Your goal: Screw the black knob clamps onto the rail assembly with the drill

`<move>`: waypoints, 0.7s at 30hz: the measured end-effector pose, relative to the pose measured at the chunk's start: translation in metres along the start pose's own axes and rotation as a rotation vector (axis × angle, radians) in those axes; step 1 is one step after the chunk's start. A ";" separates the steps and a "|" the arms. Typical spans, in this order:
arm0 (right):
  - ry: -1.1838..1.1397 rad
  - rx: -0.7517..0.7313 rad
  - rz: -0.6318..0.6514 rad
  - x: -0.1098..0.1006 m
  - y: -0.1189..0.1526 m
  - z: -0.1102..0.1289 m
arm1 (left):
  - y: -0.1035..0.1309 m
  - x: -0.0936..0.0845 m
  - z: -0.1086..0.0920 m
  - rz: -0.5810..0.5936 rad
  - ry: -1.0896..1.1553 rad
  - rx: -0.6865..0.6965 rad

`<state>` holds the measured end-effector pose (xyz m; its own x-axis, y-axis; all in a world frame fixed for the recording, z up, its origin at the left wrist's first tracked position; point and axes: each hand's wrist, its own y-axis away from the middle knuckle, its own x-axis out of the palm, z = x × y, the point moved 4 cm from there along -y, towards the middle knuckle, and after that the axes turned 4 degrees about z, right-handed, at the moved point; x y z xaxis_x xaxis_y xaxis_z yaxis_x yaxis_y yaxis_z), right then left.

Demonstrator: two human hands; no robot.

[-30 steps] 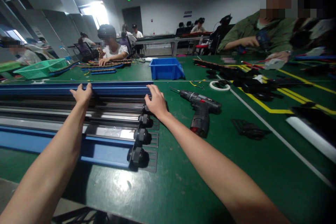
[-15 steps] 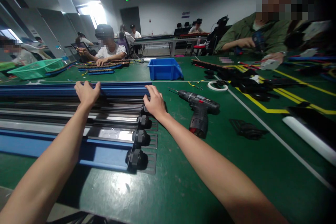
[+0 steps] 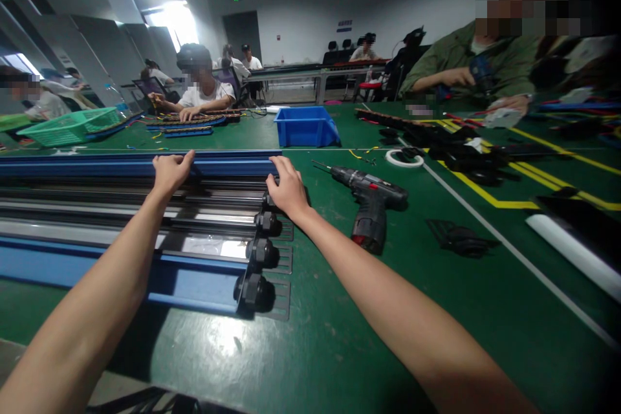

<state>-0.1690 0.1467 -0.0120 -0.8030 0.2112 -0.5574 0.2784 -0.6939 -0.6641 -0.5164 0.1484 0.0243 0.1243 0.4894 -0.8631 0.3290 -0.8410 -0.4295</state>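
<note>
Several long profiles lie side by side on the green table, with black cable glands (image 3: 255, 292) and slotted plates at their right ends. My left hand (image 3: 171, 174) is on the farthest blue profile (image 3: 233, 167), fingers bent over it and thumb to the right. At that profile's right end rests my right hand (image 3: 287, 187), its fingers curled over the far edge and its thumb on the near side. The nearest blue profile (image 3: 194, 281) lies under my left forearm. A black cordless drill (image 3: 371, 197) lies just right of my right hand.
Beyond the profiles stand a blue bin (image 3: 308, 127) and a green basket (image 3: 72, 128). A white ring (image 3: 404, 158), black parts (image 3: 460, 239) and a white tube (image 3: 572, 255) lie to the right. People sit across the table; one holds a drill (image 3: 481, 74).
My left hand has slid to the right along the farthest blue profile. My right hand stays at its end.
</note>
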 end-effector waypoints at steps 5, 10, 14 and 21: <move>0.003 -0.001 0.000 0.000 0.000 0.000 | -0.001 0.002 0.003 -0.001 -0.024 0.024; -0.013 0.007 0.010 0.001 -0.001 -0.002 | -0.003 0.005 0.004 0.008 -0.026 0.034; -0.006 0.009 0.010 0.001 -0.001 -0.002 | -0.006 0.007 0.007 -0.003 -0.024 0.049; -0.011 -0.003 0.000 0.002 -0.002 -0.003 | -0.010 0.011 0.013 0.001 -0.009 0.089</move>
<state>-0.1694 0.1503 -0.0133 -0.8084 0.2036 -0.5523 0.2804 -0.6918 -0.6655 -0.5305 0.1592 0.0161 0.1162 0.4871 -0.8656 0.2448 -0.8586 -0.4504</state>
